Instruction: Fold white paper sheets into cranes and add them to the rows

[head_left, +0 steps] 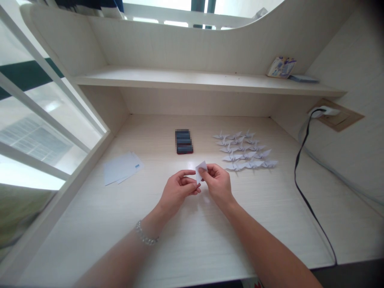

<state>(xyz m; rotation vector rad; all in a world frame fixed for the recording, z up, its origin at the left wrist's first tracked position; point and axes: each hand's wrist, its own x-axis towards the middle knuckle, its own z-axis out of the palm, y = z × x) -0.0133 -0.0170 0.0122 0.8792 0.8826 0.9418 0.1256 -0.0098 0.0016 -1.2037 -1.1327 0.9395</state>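
The folded paper (201, 165) is white, as are cranes (250, 164) at two o'clock from it; at nine o'clock, white sheets (118, 168), one with a blue mark (137, 165).

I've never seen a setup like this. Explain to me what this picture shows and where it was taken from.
There is no machine here, just a person's two bare hands. The single picture comes from a camera on that person's head, looking forward and down at a pale desk. The right hand pinches a small piece of folded white paper; the left hand, with a bracelet at its wrist, has its fingertips at the paper's edge. Flat white sheets lie to the left, a dark, blurred-out object beyond the hands, and rows of crane-like paper figures to the right.
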